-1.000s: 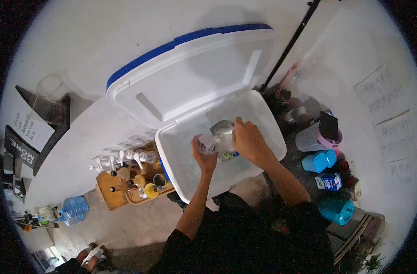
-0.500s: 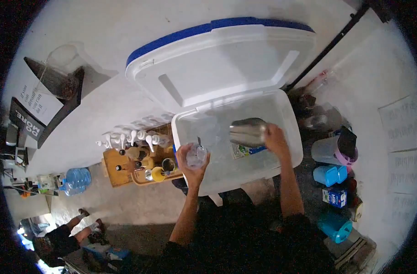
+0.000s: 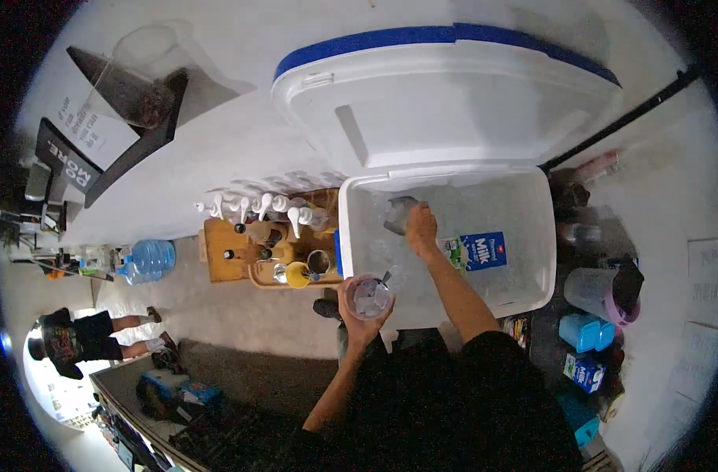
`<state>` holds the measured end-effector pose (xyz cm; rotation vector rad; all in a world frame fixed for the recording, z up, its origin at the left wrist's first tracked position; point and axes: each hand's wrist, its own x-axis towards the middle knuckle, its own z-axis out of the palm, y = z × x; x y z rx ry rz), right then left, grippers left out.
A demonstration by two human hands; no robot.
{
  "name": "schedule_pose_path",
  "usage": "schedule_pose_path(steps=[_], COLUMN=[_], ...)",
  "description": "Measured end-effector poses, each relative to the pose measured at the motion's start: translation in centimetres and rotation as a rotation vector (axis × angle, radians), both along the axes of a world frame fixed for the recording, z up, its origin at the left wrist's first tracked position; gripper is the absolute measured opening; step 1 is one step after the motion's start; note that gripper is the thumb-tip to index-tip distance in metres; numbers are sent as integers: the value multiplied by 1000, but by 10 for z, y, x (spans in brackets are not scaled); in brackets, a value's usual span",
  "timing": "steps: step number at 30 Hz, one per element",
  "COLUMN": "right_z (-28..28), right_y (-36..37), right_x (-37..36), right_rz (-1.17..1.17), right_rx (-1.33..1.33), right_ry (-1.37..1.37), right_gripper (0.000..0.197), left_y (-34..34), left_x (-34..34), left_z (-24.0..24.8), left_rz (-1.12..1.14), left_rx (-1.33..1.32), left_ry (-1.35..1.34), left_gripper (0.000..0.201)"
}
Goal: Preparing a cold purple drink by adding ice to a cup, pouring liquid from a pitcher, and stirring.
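My left hand [image 3: 356, 328] is wrapped around a clear cup [image 3: 369, 298] with ice in it. A thin dark handle sticks up from the cup's rim. The cup is just off the near left corner of a white cooler [image 3: 551, 244]. Inside the cooler, toward its left end, my right hand [image 3: 422, 230] is closed on a metal scoop [image 3: 396, 215]. The scoop's front end points left, down among pale ice [image 3: 370, 236]; how much it holds I cannot make out. A blue and green milk carton [image 3: 483, 251] lies on the ice, right of my right forearm.
The cooler's blue-edged lid [image 3: 453, 98] stands raised against the wall. On the left, pump bottles [image 3: 268, 206] and a yellow-topped container [image 3: 297, 274] crowd a wooden tray [image 3: 256, 281]. Blue containers [image 3: 585, 333] stand right of the cooler. A person [image 3: 83, 338] is far left.
The scoop has swung left and down, from over the carton to the ice at the cooler's left end. More of the carton shows. The whole view has shifted; my left hand still holds the cup.
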<state>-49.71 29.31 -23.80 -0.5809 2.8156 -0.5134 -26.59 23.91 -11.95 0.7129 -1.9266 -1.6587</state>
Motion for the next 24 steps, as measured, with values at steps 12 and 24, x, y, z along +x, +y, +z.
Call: schedule_pose_path(steps=[12, 24], right_z=[-90, -16], right_y=[27, -34], right_x=[-1, 42], right_rz=[-498, -767], right_rx=[-227, -605], right_ry=[-138, -272], right_gripper=[38, 40], left_y=[9, -7], left_x=[-20, -4], left_z=[24, 27], left_rz=[-13, 0], left_rx=[-66, -4], left_ry=[37, -80], left_gripper=[69, 71])
